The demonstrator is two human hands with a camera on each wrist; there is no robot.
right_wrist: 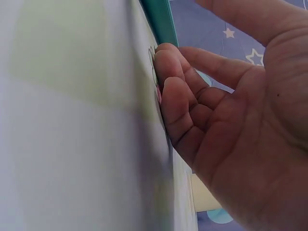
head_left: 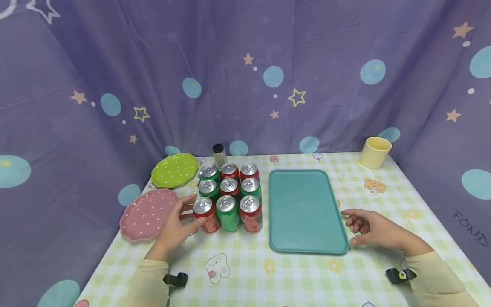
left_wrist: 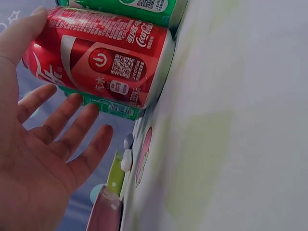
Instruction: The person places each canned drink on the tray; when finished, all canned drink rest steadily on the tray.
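Left hand [head_left: 174, 228] spread beside front-left red aluminium cola can [head_left: 206, 214], thumb touching, no grip closed; right hand [head_left: 374, 229] loosely curled, resting on checked counter [head_left: 245, 273] near teal plastic tray [head_left: 304, 211]. Risks toppling tightly packed neighbouring cans through a sideways nudge.

Red cola can [head_left: 206, 214]: upright, silver top, unopened tab; front-left corner of three-by-three can block, toward worktop's left edge. White script and QR label on side. Green can [head_left: 228, 213] touching its right side; another green can [head_left: 209, 188] directly behind.
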